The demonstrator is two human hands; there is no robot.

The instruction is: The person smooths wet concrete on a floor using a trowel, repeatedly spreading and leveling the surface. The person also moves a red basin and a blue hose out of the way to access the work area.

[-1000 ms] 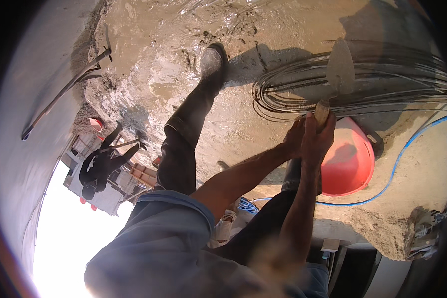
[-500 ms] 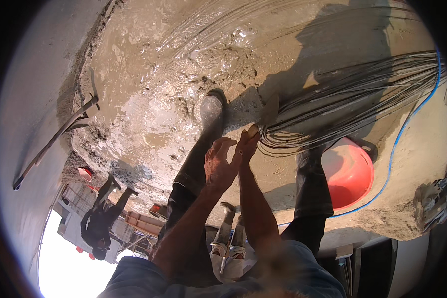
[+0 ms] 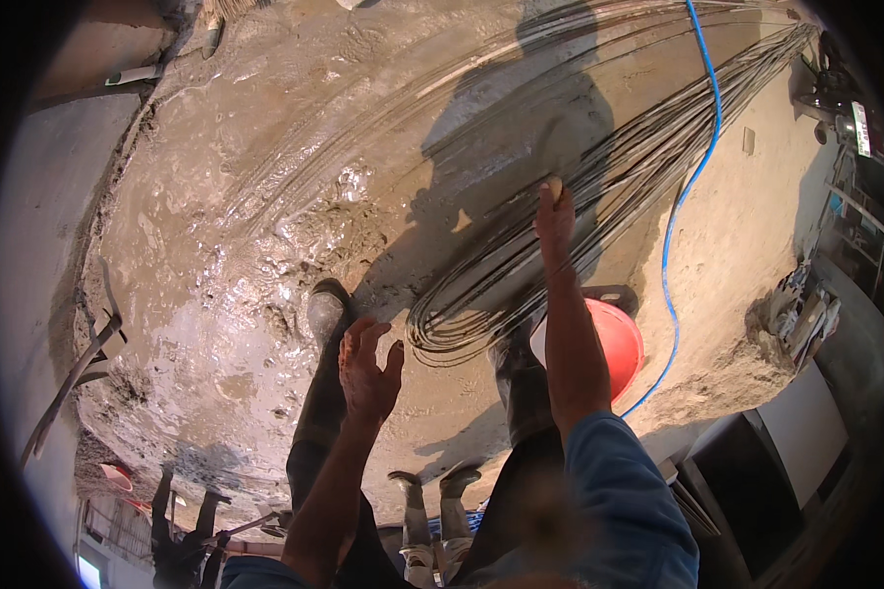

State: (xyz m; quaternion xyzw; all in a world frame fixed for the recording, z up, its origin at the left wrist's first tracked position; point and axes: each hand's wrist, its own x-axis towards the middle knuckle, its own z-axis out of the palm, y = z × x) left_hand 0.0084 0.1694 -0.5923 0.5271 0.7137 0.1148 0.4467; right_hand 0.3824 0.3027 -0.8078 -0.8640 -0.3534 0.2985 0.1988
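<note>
The trowel (image 3: 555,185) is at one o'clock in view, handle wrapped by the right hand (image 3: 557,222), near coiled dark wire (image 3: 648,133); from it, the left hand (image 3: 368,381), fingers spread, is at seven o'clock, a red tub (image 3: 621,348) at five.

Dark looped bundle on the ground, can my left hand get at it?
Probably yes: your left hand looks empty and open, and the dark looped bundle has its rounded end nearby in view, nothing visible between; you may need to reach lower.
</note>
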